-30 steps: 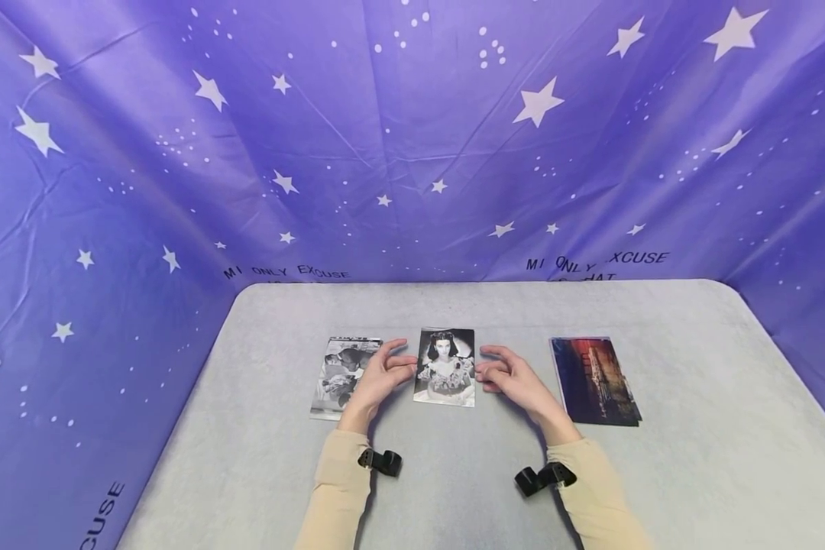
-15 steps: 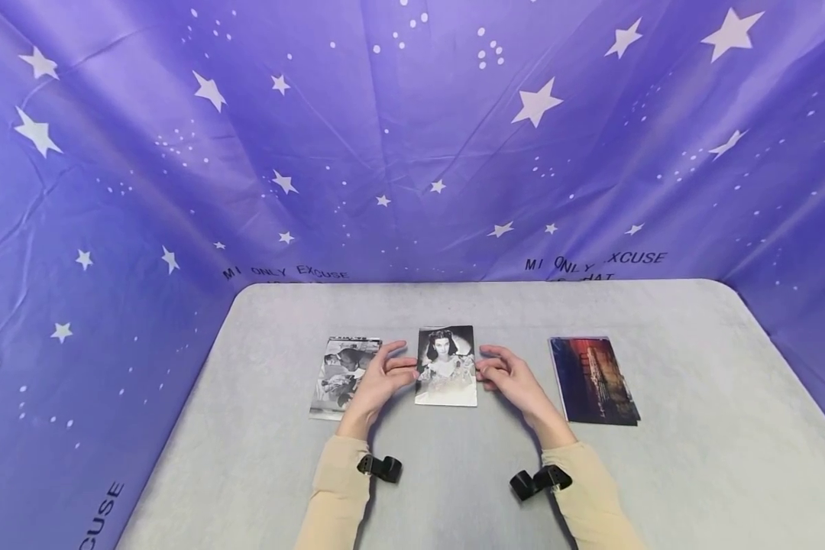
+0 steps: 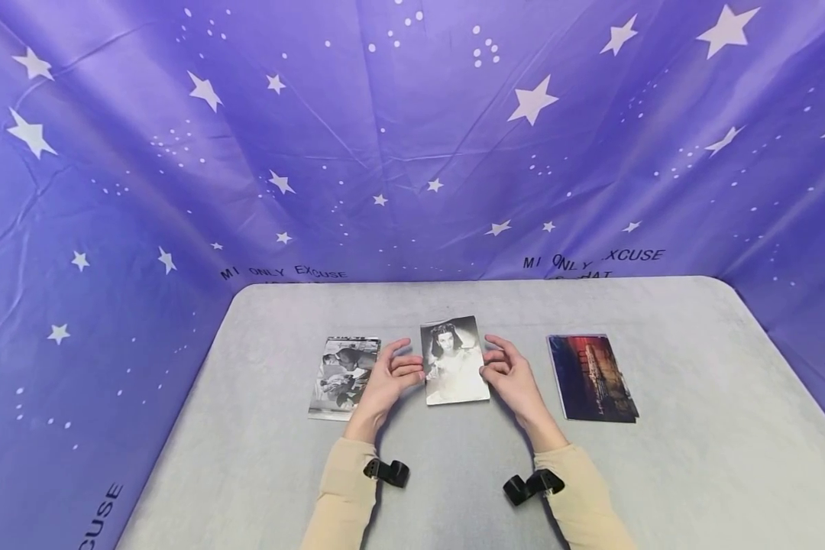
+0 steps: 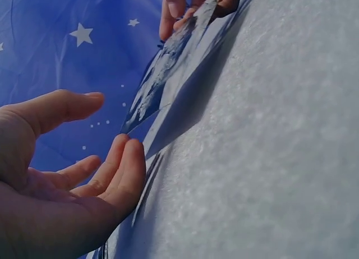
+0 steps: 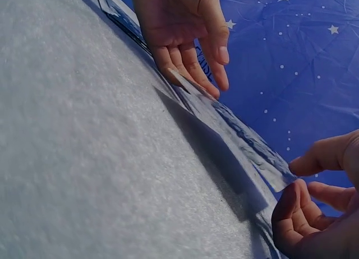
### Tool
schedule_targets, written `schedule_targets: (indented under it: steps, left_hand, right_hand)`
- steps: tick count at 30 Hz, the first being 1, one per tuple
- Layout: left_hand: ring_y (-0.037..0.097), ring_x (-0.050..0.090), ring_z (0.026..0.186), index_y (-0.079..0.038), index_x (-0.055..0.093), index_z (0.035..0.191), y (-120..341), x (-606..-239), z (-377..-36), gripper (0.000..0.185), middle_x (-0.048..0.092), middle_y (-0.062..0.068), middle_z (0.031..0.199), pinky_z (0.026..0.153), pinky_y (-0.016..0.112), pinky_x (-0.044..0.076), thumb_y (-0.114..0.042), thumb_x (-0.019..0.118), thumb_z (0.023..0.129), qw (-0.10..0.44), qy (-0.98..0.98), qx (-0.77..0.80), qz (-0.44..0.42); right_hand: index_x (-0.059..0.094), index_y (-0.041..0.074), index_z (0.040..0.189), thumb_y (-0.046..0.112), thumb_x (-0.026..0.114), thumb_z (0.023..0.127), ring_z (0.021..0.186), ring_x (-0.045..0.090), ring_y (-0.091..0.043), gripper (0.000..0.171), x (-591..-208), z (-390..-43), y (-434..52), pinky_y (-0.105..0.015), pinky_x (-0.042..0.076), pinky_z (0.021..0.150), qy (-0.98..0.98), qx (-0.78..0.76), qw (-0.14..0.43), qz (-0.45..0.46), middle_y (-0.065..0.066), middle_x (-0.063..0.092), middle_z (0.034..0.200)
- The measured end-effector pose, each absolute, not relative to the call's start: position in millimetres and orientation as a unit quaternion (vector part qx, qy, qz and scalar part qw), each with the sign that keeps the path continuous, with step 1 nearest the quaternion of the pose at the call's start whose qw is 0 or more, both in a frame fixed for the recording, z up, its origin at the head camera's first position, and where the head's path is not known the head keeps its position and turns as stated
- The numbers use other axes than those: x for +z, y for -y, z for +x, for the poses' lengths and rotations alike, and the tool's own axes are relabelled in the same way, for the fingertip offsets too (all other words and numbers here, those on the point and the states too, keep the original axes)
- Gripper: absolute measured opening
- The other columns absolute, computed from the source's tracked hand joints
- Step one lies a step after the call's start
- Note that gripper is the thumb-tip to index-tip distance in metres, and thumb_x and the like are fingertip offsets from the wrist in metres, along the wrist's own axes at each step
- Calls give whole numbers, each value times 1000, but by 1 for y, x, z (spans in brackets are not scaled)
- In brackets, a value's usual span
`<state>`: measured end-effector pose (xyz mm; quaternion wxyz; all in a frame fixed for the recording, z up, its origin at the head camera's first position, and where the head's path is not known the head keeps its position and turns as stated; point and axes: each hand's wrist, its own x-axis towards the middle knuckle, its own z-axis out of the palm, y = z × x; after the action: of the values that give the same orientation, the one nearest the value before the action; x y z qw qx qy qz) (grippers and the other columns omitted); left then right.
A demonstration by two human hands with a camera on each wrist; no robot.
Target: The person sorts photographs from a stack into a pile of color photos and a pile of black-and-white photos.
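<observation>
Centrally, above the grey table (image 3: 247,458): black-and-white portrait photo (image 3: 454,359) lifted off the felt, raised by both short-side edges, slightly rotated relative to the neighbouring prints. Left hand (image 3: 388,374) at the photo's left edge, palm turned inward, fingers (image 3: 407,365) gently bent, tips touching the edge; thumb extended above, apart from the fingers in the left wrist view (image 4: 61,110). Right hand (image 3: 512,374) mirrored at the right edge, fingertips (image 3: 493,365) curled against the border, thumb and forefinger pinching the corner in the right wrist view (image 5: 314,180). Shadow beneath the photo (image 5: 224,152), confirming clearance from the surface except possibly along the near edge. Both forearms in beige sleeves (image 3: 344,496), converging symmetrically from the lower frame; black wrist mounts (image 3: 388,471) just behind each cuff. Flat on the table, just left of the left hand and partly hidden by it: second monochrome print (image 3: 340,370). Well to the right, apart from the right hand: dark colour print (image 3: 591,378). Behind and around: purple star-patterned backdrop (image 3: 412,137).
</observation>
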<state>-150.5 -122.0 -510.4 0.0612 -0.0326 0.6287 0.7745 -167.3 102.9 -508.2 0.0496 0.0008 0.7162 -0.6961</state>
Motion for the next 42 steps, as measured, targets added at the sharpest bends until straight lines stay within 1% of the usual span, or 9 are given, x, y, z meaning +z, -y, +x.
schedule_targets:
  steps: [5,11,17,23,29,34,39,42]
  left_hand:
    - [12,64,84,7,36,141,118,-512,-149,69,56,31,116,77,23,53,19,61,78,55,-623,779,-41]
    - [10,61,82,7,40,139,114,-515,-146,66,59,21,108,74,20,52,18,63,78,28,-630,775,-48]
    - [7,60,77,10,45,136,117,-517,-146,62,57,14,102,74,19,51,21,61,77,13,-626,778,-51]
    - [7,59,77,11,45,135,123,-515,-146,60,55,11,99,75,20,51,22,59,77,-8,-619,784,-49]
    - [7,59,78,10,44,136,132,-514,-144,62,53,8,100,75,20,52,21,58,78,6,-612,789,-50]
    - [6,60,77,6,43,139,144,-515,-141,65,52,6,102,71,20,51,21,58,78,19,-607,793,-59]
    - [5,59,77,4,43,141,158,-516,-138,64,50,7,104,66,19,50,18,58,80,23,-617,785,-55]
    - [5,59,78,5,43,141,165,-516,-137,62,49,7,105,67,19,50,17,58,82,23,-627,778,-39]
  right_hand:
    - [47,-6,135,-18,57,80,69,54,-3,58,-506,-164,-100,-15,45,66,-709,-704,37,1,-18,54,97]
    - [48,-5,135,-19,56,79,68,52,-3,58,-507,-162,-96,-15,44,65,-710,-704,37,0,-15,52,96]
    - [48,-5,136,-18,56,80,70,52,-4,58,-504,-161,-91,-15,43,65,-708,-705,44,-11,-16,51,97]
    - [48,-5,137,-17,57,81,72,52,-4,58,-503,-161,-83,-14,44,65,-691,-720,62,-20,-14,50,97]
    - [49,-6,135,-18,58,80,71,55,-4,58,-504,-162,-78,-15,47,68,-674,-735,74,-11,-11,51,96]
    - [50,-7,134,-19,57,78,71,57,-5,58,-505,-163,-70,-16,48,68,-654,-751,90,-19,-11,52,94]
    - [50,-6,134,-17,57,78,70,57,-5,57,-504,-162,-60,-18,47,63,-640,-760,108,-24,-11,53,93]
    - [49,-6,134,-15,57,79,68,55,-6,57,-504,-162,-56,-20,46,60,-636,-763,117,-25,-11,54,92]
